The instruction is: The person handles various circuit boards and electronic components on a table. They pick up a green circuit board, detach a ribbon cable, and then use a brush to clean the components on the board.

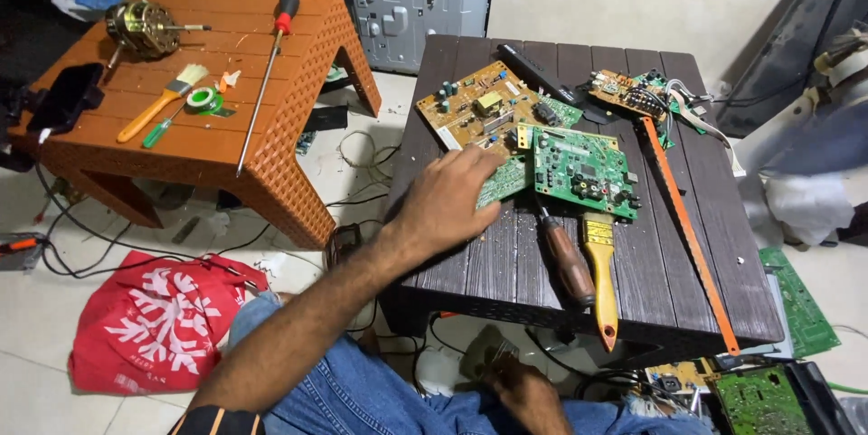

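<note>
Green circuit board [579,168] is lain just right of the left hand [448,204], whose spread fingers [479,164] are pressed flat on its near-left edge; the right hand [524,394], fingers unclear, is held low beneath the dark table [705,245].

You have only one view, from the camera on your head. It looks steeply down and forward at the dark desk [506,263], close over your knees, with the orange desk [208,141] off left.
</note>
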